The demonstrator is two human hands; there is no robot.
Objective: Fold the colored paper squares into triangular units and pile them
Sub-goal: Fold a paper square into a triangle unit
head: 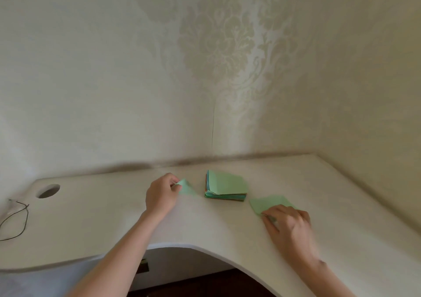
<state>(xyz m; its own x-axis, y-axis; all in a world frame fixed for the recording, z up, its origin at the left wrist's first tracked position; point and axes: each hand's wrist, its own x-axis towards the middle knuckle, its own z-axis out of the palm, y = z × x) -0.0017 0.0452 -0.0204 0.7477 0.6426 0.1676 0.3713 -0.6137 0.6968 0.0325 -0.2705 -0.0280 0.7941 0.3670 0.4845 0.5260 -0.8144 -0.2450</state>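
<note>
Centre frame, my left grip (163,194) is pinching a folded green triangle (187,188) clear of the paper stack (225,186), while my right grip (288,225), lower right, is pressing flat-fingered on a fresh green square (270,203) against the tabletop (102,217), presumably for folding.

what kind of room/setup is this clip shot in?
Likely a home room, at a desk pushed into a corner. Cues: damask-patterned wallpaper on both walls, a white desk with a curved cutout front edge and a round cable hole, and a loose dark cable at its left end.
</note>
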